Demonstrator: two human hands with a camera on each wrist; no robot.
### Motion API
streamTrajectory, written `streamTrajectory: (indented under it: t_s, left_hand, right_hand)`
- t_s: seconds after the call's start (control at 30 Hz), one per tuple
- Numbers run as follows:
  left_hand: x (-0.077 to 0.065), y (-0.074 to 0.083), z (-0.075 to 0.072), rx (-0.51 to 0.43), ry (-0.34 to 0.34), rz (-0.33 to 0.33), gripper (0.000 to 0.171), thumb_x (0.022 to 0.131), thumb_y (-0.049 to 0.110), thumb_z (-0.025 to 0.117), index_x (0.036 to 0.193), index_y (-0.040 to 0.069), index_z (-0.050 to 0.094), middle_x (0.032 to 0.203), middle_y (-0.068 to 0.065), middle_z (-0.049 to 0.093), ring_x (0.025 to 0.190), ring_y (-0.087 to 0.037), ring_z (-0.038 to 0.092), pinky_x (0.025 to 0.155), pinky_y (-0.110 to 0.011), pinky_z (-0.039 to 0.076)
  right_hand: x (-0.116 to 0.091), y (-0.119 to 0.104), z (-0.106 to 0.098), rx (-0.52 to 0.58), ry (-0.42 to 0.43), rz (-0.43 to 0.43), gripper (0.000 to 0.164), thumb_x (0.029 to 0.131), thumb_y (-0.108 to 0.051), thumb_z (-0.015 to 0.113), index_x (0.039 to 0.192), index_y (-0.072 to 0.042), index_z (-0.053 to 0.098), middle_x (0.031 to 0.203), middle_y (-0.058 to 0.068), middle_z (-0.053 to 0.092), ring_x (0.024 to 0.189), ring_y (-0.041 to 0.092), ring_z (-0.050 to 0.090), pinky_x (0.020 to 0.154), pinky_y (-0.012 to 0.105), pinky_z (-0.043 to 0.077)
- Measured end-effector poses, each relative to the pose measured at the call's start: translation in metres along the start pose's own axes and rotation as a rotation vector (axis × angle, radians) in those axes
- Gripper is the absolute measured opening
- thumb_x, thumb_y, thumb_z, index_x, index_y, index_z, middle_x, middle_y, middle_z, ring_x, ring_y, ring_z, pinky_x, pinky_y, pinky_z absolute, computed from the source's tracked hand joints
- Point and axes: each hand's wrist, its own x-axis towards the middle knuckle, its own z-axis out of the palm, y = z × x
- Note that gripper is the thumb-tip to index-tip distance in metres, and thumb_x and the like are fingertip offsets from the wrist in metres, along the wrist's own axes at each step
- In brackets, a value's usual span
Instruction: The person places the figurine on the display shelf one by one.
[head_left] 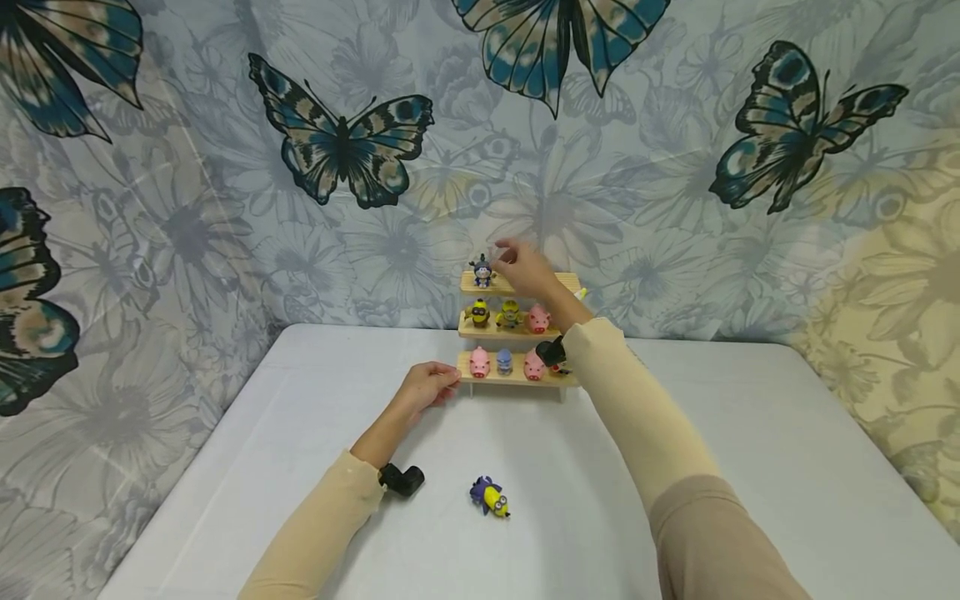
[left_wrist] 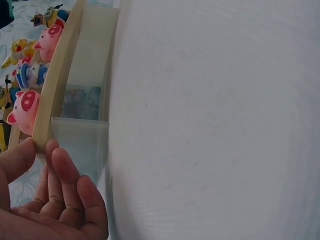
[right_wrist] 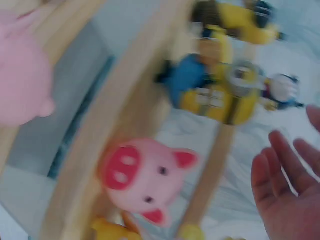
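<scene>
A three-tier wooden display shelf (head_left: 517, 283) stands at the back of the table. My left hand (head_left: 429, 387) pinches the left end of its bottom board (left_wrist: 45, 117) between thumb and fingers. Beside a small dark-blue figurine (head_left: 482, 272) on the top board, my right hand (head_left: 527, 271) hovers with relaxed fingers; the right wrist view shows nothing in them. On the middle board are two yellow minion figures (head_left: 508, 314) and a pink pig (right_wrist: 145, 175). The bottom board carries pink pigs (head_left: 479, 362) and a blue figure (left_wrist: 31, 75); my right arm partly hides that board's right end.
A purple and yellow minion figure (head_left: 491, 497) lies on the white table (head_left: 450, 550) in front, between my forearms. Behind the shelf hangs a floral cloth (head_left: 405, 250) with butterflies. Clear supports (left_wrist: 82, 135) hold up the bottom board.
</scene>
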Motion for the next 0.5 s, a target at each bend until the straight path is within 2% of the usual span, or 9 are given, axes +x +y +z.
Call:
streamTrajectory:
  t_s: [0.13,0.27,0.37,0.5]
  left_hand:
    - [0.0,0.002,-0.002,-0.004,0.002,0.001,0.026,0.094,0.021,0.065,0.112,0.003,0.065,0.093,-0.005,0.072,0.069,-0.008,0.059,0.063,-0.023,0.046]
    - [0.0,0.003,-0.003,-0.005,0.013,0.002,0.025,0.093,0.021,0.065,0.112,0.003,0.065,0.095,-0.007,0.072,0.07,-0.009,0.059,0.063,-0.023,0.046]
    - [-0.001,0.003,-0.002,-0.001,0.002,0.0,0.026,0.094,0.022,0.065,0.112,0.004,0.065,0.094,-0.006,0.072,0.071,-0.009,0.059,0.064,-0.023,0.046]
    - [-0.006,0.005,-0.001,0.004,-0.011,0.002,0.027,0.094,0.021,0.065,0.113,0.002,0.064,0.096,-0.008,0.072,0.073,-0.011,0.061,0.067,-0.025,0.048]
  right_hand:
    - [-0.005,-0.007,-0.013,-0.056,0.124,-0.051,0.045,0.1,-0.02,0.052,0.142,-0.005,0.046,0.12,0.02,0.061,0.108,0.034,0.057,0.093,0.047,0.045]
    - [-0.017,-0.012,-0.021,-0.123,0.189,-0.178,0.037,0.098,-0.015,0.055,0.131,0.001,0.056,0.113,0.022,0.064,0.105,0.036,0.058,0.094,0.048,0.045]
    - [-0.033,-0.014,-0.025,-0.189,0.189,-0.27,0.03,0.096,-0.011,0.057,0.121,0.003,0.064,0.108,0.022,0.066,0.102,0.036,0.058,0.093,0.048,0.045]
    - [-0.056,-0.019,-0.028,-0.239,0.134,-0.351,0.025,0.094,-0.009,0.058,0.115,0.001,0.068,0.107,0.019,0.068,0.102,0.035,0.058,0.092,0.047,0.045]
